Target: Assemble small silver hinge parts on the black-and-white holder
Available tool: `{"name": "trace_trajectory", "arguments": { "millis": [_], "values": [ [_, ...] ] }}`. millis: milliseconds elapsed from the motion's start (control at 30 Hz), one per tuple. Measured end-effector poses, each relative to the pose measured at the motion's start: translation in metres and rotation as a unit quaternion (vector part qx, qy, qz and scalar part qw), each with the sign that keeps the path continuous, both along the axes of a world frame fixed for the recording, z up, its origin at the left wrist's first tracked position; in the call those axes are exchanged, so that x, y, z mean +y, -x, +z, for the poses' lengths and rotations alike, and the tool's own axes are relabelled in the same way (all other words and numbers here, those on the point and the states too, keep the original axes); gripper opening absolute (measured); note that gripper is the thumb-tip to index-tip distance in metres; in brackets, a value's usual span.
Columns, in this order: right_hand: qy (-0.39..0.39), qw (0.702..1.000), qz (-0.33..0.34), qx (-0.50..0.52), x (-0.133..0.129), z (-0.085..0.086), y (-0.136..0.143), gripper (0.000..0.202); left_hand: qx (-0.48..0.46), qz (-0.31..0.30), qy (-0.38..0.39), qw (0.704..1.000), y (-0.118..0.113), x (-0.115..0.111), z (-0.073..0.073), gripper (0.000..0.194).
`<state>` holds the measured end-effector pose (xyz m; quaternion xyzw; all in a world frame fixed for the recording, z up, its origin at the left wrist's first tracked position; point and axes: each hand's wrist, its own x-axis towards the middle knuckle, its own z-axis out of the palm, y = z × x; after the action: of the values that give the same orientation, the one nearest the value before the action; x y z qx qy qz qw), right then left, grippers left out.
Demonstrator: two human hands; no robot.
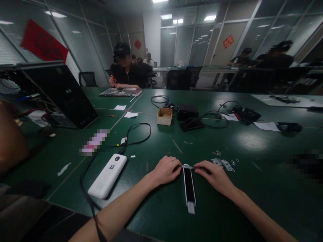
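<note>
A narrow black strip with a white rim point(189, 185) lies lengthwise on the green table, a rounded pale fitting at its far end and a flat silvery tab at its near end. My left hand point(168, 170) is closed, thumb and fingertips pinching at the left side of the far fitting. From the other side, my right hand point(210, 172) pinches at the fitting too, with a small dark bit showing at its fingertips. What exactly lies between the fingertips is too small to make out. Just beyond my right hand are flat metal plates point(223, 164) and several small rings point(217, 153).
A white power bank point(108, 176) marked 28, with a black cable, lies left. Further off are a small open box point(164, 117), a black case point(187, 111) and tangled cables. A computer tower point(60, 95) stands far left. Across the table sits a person point(128, 72).
</note>
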<state>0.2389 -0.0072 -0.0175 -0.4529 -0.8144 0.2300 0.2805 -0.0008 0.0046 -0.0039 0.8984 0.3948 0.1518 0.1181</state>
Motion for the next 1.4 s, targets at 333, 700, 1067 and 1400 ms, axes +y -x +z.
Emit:
{"name": "trace_trajectory", "arguments": {
  "millis": [333,700,1067,1400],
  "values": [
    [-0.003,1.0,0.005,-0.002,0.001,0.0,0.006,0.019,0.002,0.01,0.011,1.0,-0.002,-0.001,0.004,0.012],
    [-0.118,0.991,-0.003,-0.06,0.007,0.025,-0.016,0.02,-0.019,-0.004,0.016,1.0,0.0,0.006,0.0,0.014],
    [-0.031,0.942,-0.183,-0.281,0.019,0.036,-0.112,0.028,-0.016,-0.004,0.032,0.999,-0.001,0.008,0.003,0.018],
    [0.024,0.932,-0.184,-0.312,0.023,0.027,-0.113,0.024,-0.021,-0.009,0.027,0.999,-0.001,0.008,0.0,0.018]
  ]
}}
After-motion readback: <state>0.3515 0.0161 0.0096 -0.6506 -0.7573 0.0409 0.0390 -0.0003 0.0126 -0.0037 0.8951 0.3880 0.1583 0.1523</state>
